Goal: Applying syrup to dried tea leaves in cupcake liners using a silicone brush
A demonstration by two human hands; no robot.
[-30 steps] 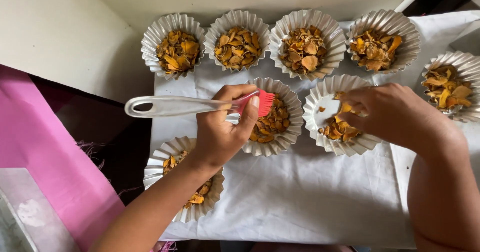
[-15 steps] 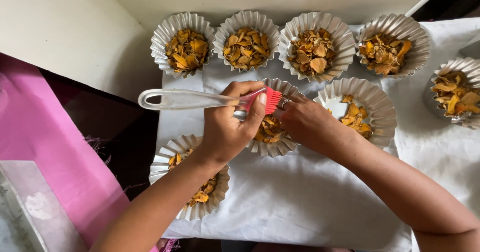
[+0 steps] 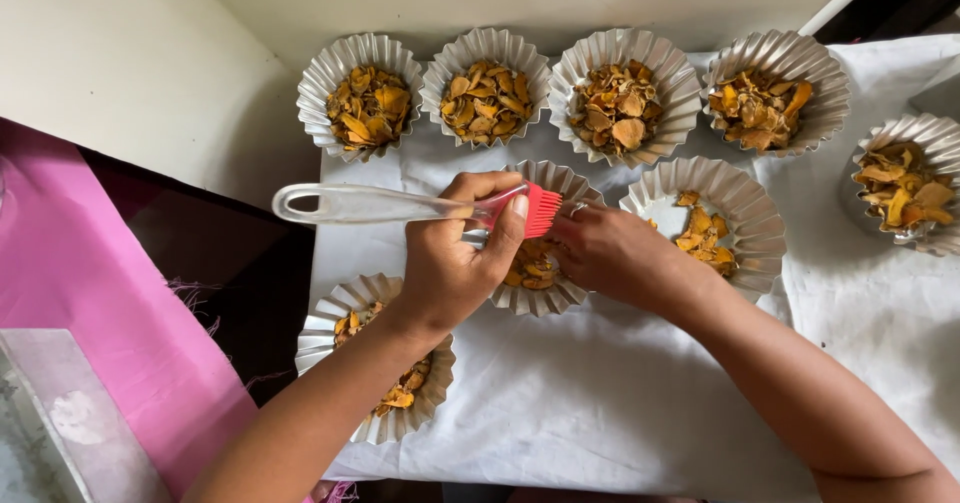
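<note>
Eight fluted, shiny foil cups stand on a white cloth (image 3: 620, 403) spread over the desk: four in a back row, one at the far right edge (image 3: 905, 178), two in the middle, and one at the front left (image 3: 345, 328) partly under the left forearm. All hold dry, curled orange-yellow chips, thin and flaky; the middle-right fluted foil cup (image 3: 725, 208) is only sparsely filled, so its ribbed base shows.

The left hand (image 3: 450, 263) grips one pastry brush with a clear plastic looped handle and short red silicone bristles (image 3: 400, 205), fingers wrapped together around the handle and the thumb pressed near the bristle end. The brush lies level, its bristles over the rim of the middle-left fluted foil cup (image 3: 540, 273), which sits between the two hands.

The right hand (image 3: 615, 253) rests on that same cup, its fingers bunched together and dipping toward the chips (whether they pinch a chip I cannot tell).

At the left lies one smooth pink cloth (image 3: 70, 303) with a frayed edge, beside a dark gap (image 3: 230, 253).
</note>
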